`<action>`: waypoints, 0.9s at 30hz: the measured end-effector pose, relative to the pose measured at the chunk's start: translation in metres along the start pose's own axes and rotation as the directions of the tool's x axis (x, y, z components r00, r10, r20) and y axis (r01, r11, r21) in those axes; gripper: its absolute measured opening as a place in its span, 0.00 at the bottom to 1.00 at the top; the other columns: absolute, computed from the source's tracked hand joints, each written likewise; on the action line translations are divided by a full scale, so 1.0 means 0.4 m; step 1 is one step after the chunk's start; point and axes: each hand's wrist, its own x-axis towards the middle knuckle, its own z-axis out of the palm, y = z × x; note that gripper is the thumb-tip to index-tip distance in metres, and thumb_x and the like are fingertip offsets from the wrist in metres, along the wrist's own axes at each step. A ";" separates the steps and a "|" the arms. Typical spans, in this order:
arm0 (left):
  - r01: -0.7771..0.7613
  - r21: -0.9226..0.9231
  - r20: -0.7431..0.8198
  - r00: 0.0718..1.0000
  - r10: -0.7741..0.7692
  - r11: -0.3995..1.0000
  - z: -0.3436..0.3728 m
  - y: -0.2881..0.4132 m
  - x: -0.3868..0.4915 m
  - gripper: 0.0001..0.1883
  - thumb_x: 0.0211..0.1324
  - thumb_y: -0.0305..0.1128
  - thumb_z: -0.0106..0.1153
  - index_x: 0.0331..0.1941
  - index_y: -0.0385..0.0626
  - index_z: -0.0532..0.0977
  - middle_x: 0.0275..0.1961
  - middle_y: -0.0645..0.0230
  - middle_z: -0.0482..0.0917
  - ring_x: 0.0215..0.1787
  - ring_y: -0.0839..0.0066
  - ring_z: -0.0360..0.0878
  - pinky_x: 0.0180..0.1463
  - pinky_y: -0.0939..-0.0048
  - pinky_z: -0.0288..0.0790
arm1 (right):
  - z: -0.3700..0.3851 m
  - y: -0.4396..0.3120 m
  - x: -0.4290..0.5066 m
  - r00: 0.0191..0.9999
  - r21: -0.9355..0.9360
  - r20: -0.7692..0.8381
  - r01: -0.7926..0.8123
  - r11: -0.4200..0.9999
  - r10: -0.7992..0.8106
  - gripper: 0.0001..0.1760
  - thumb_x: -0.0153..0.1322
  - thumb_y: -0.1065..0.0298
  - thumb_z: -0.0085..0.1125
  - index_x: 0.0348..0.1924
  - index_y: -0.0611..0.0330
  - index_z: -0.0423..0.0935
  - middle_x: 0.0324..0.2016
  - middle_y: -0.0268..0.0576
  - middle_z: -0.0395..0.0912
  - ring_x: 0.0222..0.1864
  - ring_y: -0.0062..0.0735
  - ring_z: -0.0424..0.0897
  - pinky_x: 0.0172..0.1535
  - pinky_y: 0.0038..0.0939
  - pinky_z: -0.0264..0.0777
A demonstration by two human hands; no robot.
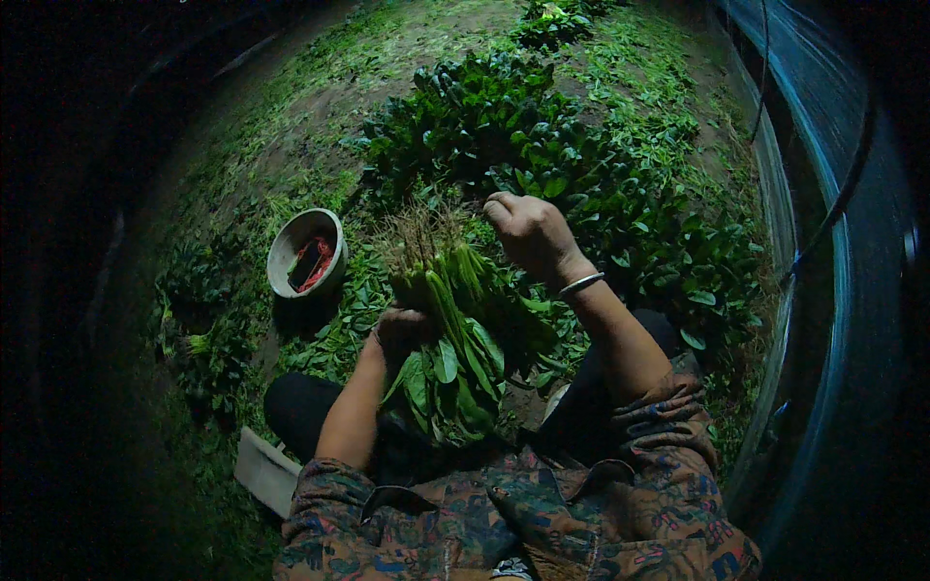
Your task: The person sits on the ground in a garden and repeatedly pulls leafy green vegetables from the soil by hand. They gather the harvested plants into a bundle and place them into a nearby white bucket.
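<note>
My left hand is closed around a thick bunch of leafy greens, which look like spinach. The bunch is held upside down over my lap. Its thin brown roots point up and away from me, while the broad leaves hang toward my knees. My right hand, with a silver-coloured bangle at the wrist, is raised to the right of the roots, apart from them. Its fingers are curled in and the thumb is pressed against them. Nothing shows in that hand, though its palm side is hidden.
A pale bowl with red strands inside stands at left. Dark leafy plants grow ahead and to the right. Bundles of greens lie far left. Plastic sheeting lines the right side. A pale board-like piece is beside my left leg.
</note>
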 end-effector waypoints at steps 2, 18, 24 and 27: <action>0.004 0.004 0.010 1.000 -0.004 1.000 0.008 0.000 -0.002 0.19 0.49 0.28 0.56 0.48 0.43 0.71 0.43 0.62 0.78 0.43 0.65 0.77 0.46 0.63 0.73 | 0.009 0.009 -0.003 0.994 0.004 0.111 0.006 1.000 -0.006 0.10 0.59 0.78 0.49 0.34 0.63 0.70 0.36 0.46 0.75 0.32 0.46 0.77 0.35 0.36 0.73; 0.004 0.002 0.023 1.000 -0.004 1.000 0.006 -0.005 0.000 0.19 0.49 0.26 0.57 0.48 0.43 0.71 0.42 0.62 0.78 0.43 0.65 0.77 0.45 0.62 0.73 | 0.004 -0.047 -0.003 0.991 0.214 0.039 0.120 0.970 -0.131 0.09 0.59 0.74 0.57 0.33 0.58 0.73 0.28 0.43 0.73 0.30 0.43 0.74 0.32 0.35 0.70; -0.019 -0.005 0.013 1.000 0.019 1.000 -0.001 0.002 0.011 0.19 0.48 0.26 0.57 0.48 0.43 0.71 0.42 0.62 0.78 0.43 0.65 0.77 0.45 0.62 0.73 | 0.051 -0.016 -0.019 0.898 0.572 -0.018 -0.351 0.741 0.439 0.14 0.63 0.72 0.57 0.43 0.59 0.74 0.38 0.47 0.75 0.37 0.44 0.77 0.40 0.31 0.72; -0.040 -0.003 0.004 0.999 0.040 0.999 -0.006 0.003 0.009 0.19 0.48 0.25 0.57 0.48 0.43 0.71 0.41 0.62 0.78 0.43 0.65 0.77 0.45 0.62 0.73 | 0.064 -0.016 -0.028 0.949 0.382 -0.041 -0.274 0.882 0.312 0.24 0.67 0.63 0.55 0.56 0.56 0.68 0.52 0.52 0.70 0.56 0.45 0.69 0.59 0.35 0.61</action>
